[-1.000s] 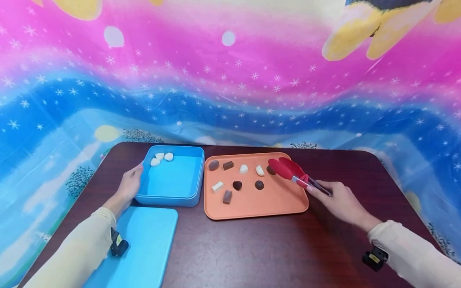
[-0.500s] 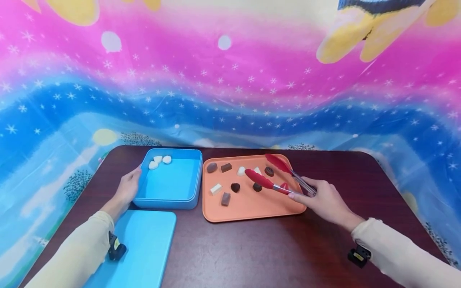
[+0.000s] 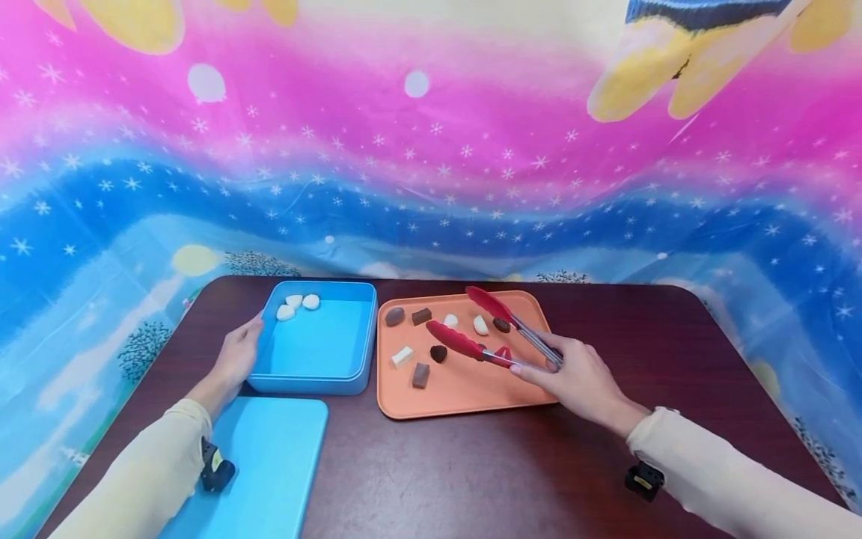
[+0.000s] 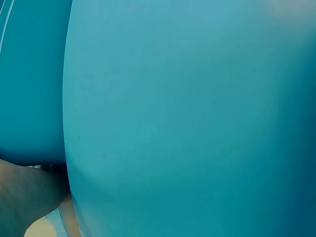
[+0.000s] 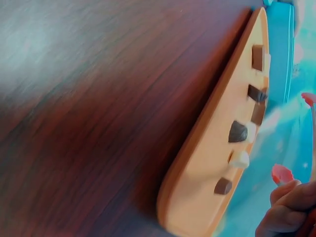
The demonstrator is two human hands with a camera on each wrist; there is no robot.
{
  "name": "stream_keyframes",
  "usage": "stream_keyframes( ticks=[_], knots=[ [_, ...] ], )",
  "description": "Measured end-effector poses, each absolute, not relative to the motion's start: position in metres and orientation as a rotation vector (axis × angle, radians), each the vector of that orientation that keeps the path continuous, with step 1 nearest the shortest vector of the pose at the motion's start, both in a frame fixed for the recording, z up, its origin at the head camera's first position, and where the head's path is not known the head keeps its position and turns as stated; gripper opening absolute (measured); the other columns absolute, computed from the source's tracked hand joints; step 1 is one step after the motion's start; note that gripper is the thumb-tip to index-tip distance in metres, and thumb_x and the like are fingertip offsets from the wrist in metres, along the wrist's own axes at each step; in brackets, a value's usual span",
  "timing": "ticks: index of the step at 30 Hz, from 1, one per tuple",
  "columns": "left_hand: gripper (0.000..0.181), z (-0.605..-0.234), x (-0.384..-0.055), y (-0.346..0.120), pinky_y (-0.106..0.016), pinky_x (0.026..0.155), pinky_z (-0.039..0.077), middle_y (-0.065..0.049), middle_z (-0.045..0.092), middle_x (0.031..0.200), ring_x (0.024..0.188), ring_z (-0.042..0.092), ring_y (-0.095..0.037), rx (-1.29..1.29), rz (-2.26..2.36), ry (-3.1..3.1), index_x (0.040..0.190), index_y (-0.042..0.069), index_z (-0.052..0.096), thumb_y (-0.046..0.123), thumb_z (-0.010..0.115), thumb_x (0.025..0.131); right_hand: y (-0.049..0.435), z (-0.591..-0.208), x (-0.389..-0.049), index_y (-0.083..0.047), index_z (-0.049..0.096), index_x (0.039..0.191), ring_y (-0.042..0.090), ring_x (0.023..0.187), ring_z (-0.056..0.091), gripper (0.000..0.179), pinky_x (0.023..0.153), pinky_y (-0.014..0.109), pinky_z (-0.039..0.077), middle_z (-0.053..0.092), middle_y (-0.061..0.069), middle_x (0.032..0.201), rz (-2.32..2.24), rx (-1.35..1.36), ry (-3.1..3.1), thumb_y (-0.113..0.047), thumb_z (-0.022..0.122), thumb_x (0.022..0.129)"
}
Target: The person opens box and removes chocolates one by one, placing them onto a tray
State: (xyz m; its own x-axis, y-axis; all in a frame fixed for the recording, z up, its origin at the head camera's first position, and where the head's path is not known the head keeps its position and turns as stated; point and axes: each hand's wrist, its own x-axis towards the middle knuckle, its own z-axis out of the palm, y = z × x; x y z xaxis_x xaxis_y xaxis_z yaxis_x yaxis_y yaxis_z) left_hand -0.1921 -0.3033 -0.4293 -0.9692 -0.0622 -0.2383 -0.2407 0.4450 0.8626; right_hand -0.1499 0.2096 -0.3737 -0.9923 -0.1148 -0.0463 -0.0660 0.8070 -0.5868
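The right hand (image 3: 579,374) grips a pair of red-tipped tongs (image 3: 458,340). Their red ends stand spread apart over the orange tray (image 3: 471,393), with nothing visible between them. On this tray lie several chocolates, including a white wedge-shaped piece (image 3: 480,325), a white bar (image 3: 402,357), a dark heart (image 3: 438,353) and a brown block (image 3: 420,376). One dark piece is mostly hidden by the tongs. At the left, the left hand (image 3: 234,355) rests against the outer left side of a blue box (image 3: 310,384). Three white chocolates (image 3: 294,302) sit in the box's far left corner.
A flat blue lid (image 3: 269,457) lies in front of the box, under the left forearm. Box and tray stand close together on a dark wood table (image 3: 404,479). Behind the table hangs a printed cloth (image 3: 377,187).
The tongs have spread wide from nearly closed at the tray's right end. The right hand has moved left with them. The left hand stays at the box.
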Motion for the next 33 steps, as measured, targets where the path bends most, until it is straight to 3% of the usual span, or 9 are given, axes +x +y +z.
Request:
stream_keyframes(
  ticks=[6, 12, 18, 23, 28, 31, 33],
  knots=[
    [0.064, -0.429, -0.193, -0.302, -0.063, 0.127, 0.008, -0.015, -0.001, 0.171, 0.158, -0.001, -0.042, -0.249, 1.563, 2.51, 0.162, 0.011, 0.0, 0.046, 0.012, 0.11, 0.191, -0.374, -0.15, -0.015, 0.054, 0.146, 0.015, 0.056, 0.043, 0.09, 0.046, 0.028, 0.039, 0.046, -0.001, 0.066, -0.966, -0.2, 2.89, -0.069, 0.075, 0.077],
    [0.064, -0.429, -0.192, -0.303, -0.063, 0.127, 0.009, -0.015, -0.001, 0.171, 0.158, -0.001, -0.042, -0.249, 1.561, 2.521, 0.162, 0.011, 0.0, 0.046, 0.012, 0.11, 0.172, -0.37, -0.152, -0.02, 0.064, 0.128, 0.015, 0.049, 0.043, 0.069, 0.043, 0.027, 0.038, 0.043, -0.003, 0.058, -1.012, -0.25, 2.861, -0.066, 0.078, 0.077],
    [0.064, -0.43, -0.192, -0.304, -0.064, 0.126, 0.009, -0.014, -0.001, 0.171, 0.158, -0.002, -0.042, -0.244, 1.568, 2.517, 0.162, 0.013, -0.001, 0.047, 0.012, 0.11, 0.155, -0.367, -0.156, -0.016, 0.06, 0.138, 0.015, 0.048, 0.042, 0.082, 0.041, 0.026, 0.035, 0.047, -0.002, 0.059, -1.049, -0.298, 2.823, -0.065, 0.08, 0.076],
    [0.064, -0.43, -0.192, -0.305, -0.065, 0.126, 0.009, -0.014, -0.001, 0.171, 0.157, -0.001, -0.043, -0.24, 1.57, 2.515, 0.162, 0.014, -0.001, 0.049, 0.012, 0.11, 0.143, -0.368, -0.161, -0.013, 0.065, 0.118, 0.013, 0.049, 0.042, 0.068, 0.043, 0.026, 0.034, 0.05, 0.0, 0.062, -1.078, -0.36, 2.818, -0.063, 0.081, 0.076],
    [0.064, -0.431, -0.191, -0.306, -0.066, 0.125, 0.01, -0.015, -0.001, 0.171, 0.157, -0.001, -0.044, -0.246, 1.553, 2.516, 0.162, 0.014, -0.001, 0.049, 0.012, 0.11, 0.131, -0.37, -0.164, -0.014, 0.066, 0.108, 0.011, 0.049, 0.038, 0.063, 0.045, 0.026, 0.032, 0.049, -0.001, 0.062, -1.053, -0.391, 2.833, -0.066, 0.079, 0.076],
    [0.064, -0.43, -0.19, -0.306, -0.065, 0.125, 0.01, -0.015, -0.001, 0.171, 0.157, -0.001, -0.044, -0.245, 1.547, 2.517, 0.162, 0.014, -0.001, 0.048, 0.012, 0.11, 0.123, -0.371, -0.165, -0.015, 0.068, 0.116, 0.011, 0.049, 0.037, 0.068, 0.045, 0.025, 0.03, 0.049, -0.001, 0.062, -1.047, -0.41, 2.831, -0.068, 0.077, 0.076],
    [0.064, -0.43, -0.191, -0.306, -0.066, 0.125, 0.01, -0.015, -0.001, 0.171, 0.157, 0.0, -0.044, -0.246, 1.544, 2.52, 0.163, 0.015, -0.001, 0.048, 0.012, 0.11, 0.118, -0.371, -0.166, -0.017, 0.065, 0.131, 0.012, 0.049, 0.037, 0.075, 0.044, 0.025, 0.03, 0.048, -0.002, 0.061, -1.052, -0.424, 2.821, -0.068, 0.077, 0.077]
  ],
)
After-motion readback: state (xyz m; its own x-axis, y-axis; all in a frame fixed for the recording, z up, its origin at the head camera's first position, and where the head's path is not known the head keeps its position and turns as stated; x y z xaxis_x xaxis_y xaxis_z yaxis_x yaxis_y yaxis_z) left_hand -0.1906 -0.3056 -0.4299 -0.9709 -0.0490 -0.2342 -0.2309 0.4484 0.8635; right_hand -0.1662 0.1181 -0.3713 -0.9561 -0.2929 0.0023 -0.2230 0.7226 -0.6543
